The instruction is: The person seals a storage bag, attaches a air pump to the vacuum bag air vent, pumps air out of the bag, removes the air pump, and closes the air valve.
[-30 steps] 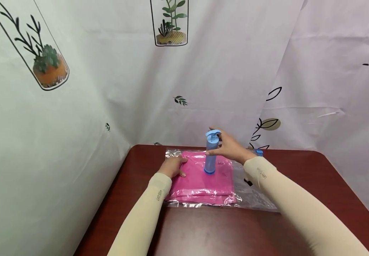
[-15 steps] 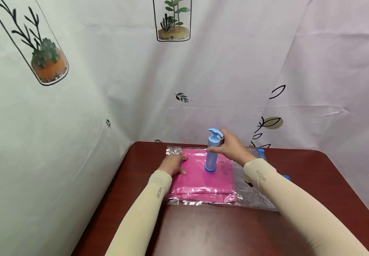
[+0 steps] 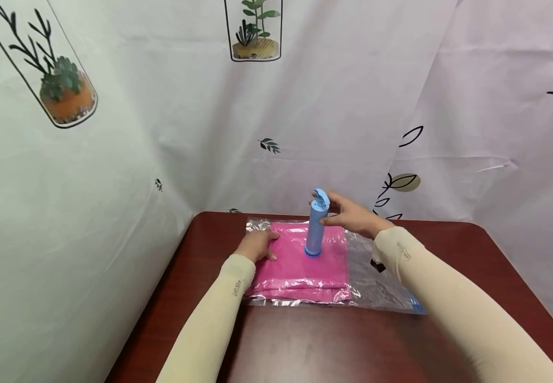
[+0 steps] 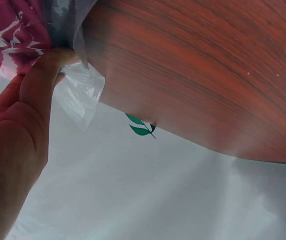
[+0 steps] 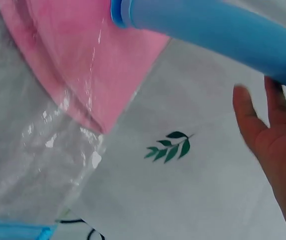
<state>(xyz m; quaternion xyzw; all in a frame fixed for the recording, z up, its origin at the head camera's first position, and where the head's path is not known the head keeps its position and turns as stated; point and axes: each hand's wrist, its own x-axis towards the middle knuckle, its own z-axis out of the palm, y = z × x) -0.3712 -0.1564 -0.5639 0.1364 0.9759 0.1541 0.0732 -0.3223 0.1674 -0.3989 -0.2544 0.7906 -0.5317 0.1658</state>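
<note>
A blue hand pump [image 3: 315, 229] stands nearly upright on a clear plastic bag [image 3: 377, 284] that holds folded pink fabric [image 3: 300, 266]. My right hand [image 3: 350, 213] holds the pump near its top, thumb low on the barrel and fingers up by the handle [image 3: 322, 198]. In the right wrist view, the pump's lower end meets the bag over the pink fabric [image 5: 88, 55], and one finger is spread away from the barrel. My left hand [image 3: 255, 246] rests on the bag's left edge, fingers reaching onto the pink part. A loose plastic corner [image 4: 80, 87] sticks out beside it.
The bag lies on a dark red wooden table [image 3: 305, 346], its blue closure strip [image 5: 18, 231] at the right end, partly behind my right arm. White cloth walls [image 3: 199, 106] with plant prints stand close behind the table and along its sides.
The pump's handle has turned relative to its barrel, and my right fingers have shifted around its top. My left hand stays at the bag's edge.
</note>
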